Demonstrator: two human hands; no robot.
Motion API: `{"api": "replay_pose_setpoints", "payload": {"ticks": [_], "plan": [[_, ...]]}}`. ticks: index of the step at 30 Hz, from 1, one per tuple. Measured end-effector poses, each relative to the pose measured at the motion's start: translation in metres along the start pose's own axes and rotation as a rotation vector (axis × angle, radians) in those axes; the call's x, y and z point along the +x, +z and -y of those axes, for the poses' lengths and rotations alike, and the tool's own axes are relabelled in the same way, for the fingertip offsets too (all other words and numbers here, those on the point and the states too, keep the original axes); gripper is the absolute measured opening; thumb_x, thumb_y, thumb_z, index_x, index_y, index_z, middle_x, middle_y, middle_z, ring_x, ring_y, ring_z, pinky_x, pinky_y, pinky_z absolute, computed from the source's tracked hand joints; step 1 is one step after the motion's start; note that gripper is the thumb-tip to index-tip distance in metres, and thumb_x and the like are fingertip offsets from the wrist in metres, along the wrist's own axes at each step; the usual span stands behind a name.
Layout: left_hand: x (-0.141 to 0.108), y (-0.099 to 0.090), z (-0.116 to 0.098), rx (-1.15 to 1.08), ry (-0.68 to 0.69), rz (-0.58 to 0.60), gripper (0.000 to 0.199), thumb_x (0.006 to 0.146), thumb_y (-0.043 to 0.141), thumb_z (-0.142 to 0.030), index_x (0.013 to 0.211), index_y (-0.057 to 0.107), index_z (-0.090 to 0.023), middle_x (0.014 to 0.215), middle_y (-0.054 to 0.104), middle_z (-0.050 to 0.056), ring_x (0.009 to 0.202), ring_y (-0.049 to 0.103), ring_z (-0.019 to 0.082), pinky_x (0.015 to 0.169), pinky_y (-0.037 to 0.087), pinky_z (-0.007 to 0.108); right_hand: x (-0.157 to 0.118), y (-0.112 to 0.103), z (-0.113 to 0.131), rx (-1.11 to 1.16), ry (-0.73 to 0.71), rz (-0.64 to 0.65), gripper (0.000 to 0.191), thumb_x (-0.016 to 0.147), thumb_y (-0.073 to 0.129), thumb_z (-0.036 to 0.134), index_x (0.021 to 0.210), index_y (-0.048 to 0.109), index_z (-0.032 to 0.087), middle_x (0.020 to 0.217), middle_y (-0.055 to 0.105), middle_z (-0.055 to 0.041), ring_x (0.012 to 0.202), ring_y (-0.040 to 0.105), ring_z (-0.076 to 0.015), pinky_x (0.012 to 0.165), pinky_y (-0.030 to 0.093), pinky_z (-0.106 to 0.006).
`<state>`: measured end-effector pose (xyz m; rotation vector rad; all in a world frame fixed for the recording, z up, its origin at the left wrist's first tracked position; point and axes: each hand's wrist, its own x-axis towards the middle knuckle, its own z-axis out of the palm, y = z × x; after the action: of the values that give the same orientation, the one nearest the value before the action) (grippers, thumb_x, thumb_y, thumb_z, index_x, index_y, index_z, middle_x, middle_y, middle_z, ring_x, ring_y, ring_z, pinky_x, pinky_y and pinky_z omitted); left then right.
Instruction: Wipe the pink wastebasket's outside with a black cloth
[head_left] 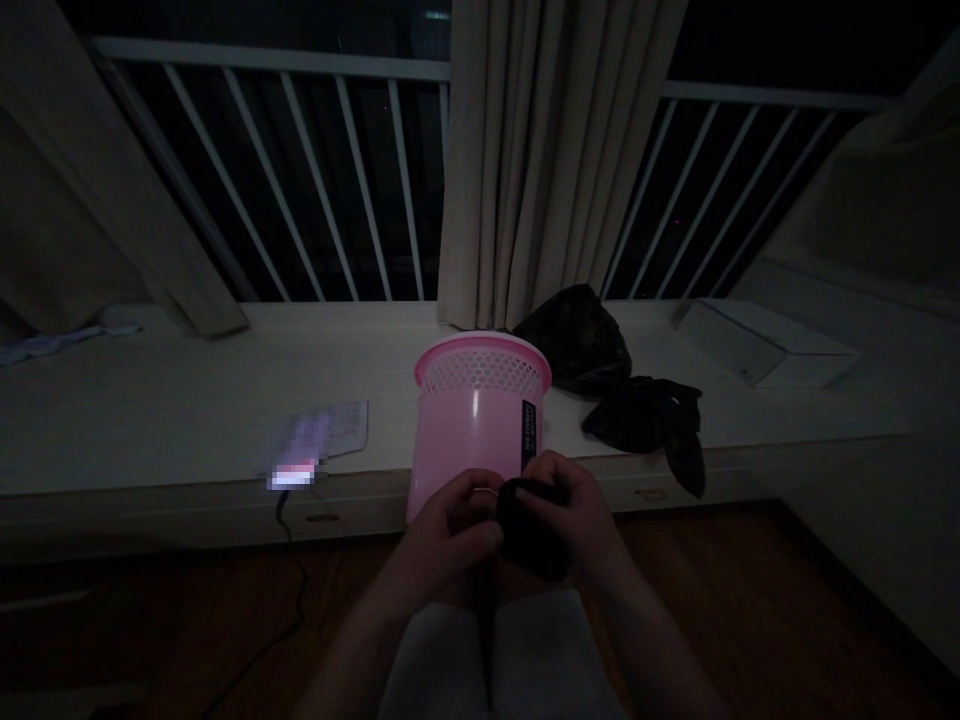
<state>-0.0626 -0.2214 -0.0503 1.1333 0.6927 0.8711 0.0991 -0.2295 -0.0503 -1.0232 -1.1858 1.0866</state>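
A small, rounded black bundle [534, 530] is between my hands, too dark for its kind to show. My right hand [577, 510] wraps it from the right, thumb lying across its top. From the other side, my left hand [457, 525] has curled fingers and its thumb at the bundle's left edge. A thin pale line shows by the left fingertips. Just beyond my hands stands a pink garbage bin [469, 430], upright, with a perforated band below its rim and a black label. My hands hide part of its lower front.
Crumpled black plastic bags [577, 340] lie on the white ledge [225, 380] right of the bin. A white box [765, 340] sits farther right. At left, a lit, blurred device [296, 460] trails a cable [302, 590] to the wooden floor. Curtains [555, 150] and railings stand behind.
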Motion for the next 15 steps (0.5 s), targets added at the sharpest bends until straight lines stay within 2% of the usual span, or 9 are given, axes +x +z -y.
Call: {"api": "replay_pose_setpoints", "payload": {"ticks": [2,3,6,9,12,15], "plan": [[-0.001,-0.003,0.001,-0.022,-0.007,0.056,0.038,0.063,0.077,-0.029,0.095,0.06,-0.019,0.079,0.063,0.0,0.074,0.056,0.013,0.066,0.042,0.021,0.0,0.0,-0.003,0.011,0.037,-0.003,0.039,0.062,0.071,0.033,0.058,0.035,0.022,0.057,0.038,0.0069,0.054,0.034,-0.009,0.05,0.03,-0.02],[0.0,-0.004,0.001,-0.016,-0.001,0.048,0.035,0.062,0.077,-0.026,0.092,0.06,-0.019,0.078,0.062,-0.001,0.073,0.055,0.013,0.065,0.042,0.021,0.0,0.0,-0.003,0.009,0.054,0.0,0.039,0.062,0.071,0.034,0.058,0.035,0.022,0.056,0.037,0.0072,0.053,0.033,-0.0087,0.05,0.03,-0.02],[0.002,-0.004,0.005,-0.039,0.001,-0.019,0.025,0.061,0.073,-0.02,0.081,0.057,-0.019,0.072,0.057,-0.004,0.067,0.052,0.01,0.061,0.039,0.019,-0.001,0.002,-0.002,-0.036,0.094,0.001,0.037,0.062,0.069,0.036,0.058,0.035,0.022,0.055,0.035,0.0078,0.051,0.031,-0.0082,0.047,0.027,-0.02],[0.004,-0.003,0.012,-0.087,0.033,-0.101,0.024,0.064,0.069,-0.027,0.084,0.06,-0.019,0.077,0.06,-0.002,0.072,0.055,0.013,0.063,0.043,0.021,-0.002,0.005,0.003,-0.138,0.069,-0.092,0.037,0.063,0.067,0.038,0.058,0.034,0.023,0.054,0.035,0.0075,0.051,0.032,-0.0087,0.047,0.028,-0.02],[0.002,0.002,0.015,0.091,0.074,-0.213,0.036,0.066,0.072,-0.036,0.097,0.063,-0.02,0.089,0.067,0.002,0.084,0.06,0.019,0.072,0.047,0.026,-0.004,0.009,0.006,-0.231,0.002,-0.196,0.036,0.064,0.065,0.038,0.057,0.034,0.023,0.054,0.035,0.0071,0.053,0.034,-0.0094,0.049,0.03,-0.021],[0.0,0.005,0.009,0.285,0.058,-0.24,0.033,0.068,0.071,-0.038,0.095,0.067,-0.019,0.087,0.07,0.003,0.084,0.063,0.021,0.073,0.049,0.029,-0.006,0.008,0.006,-0.21,-0.007,-0.149,0.034,0.065,0.066,0.037,0.058,0.036,0.023,0.056,0.036,0.0067,0.054,0.035,-0.0097,0.05,0.031,-0.021]]}}
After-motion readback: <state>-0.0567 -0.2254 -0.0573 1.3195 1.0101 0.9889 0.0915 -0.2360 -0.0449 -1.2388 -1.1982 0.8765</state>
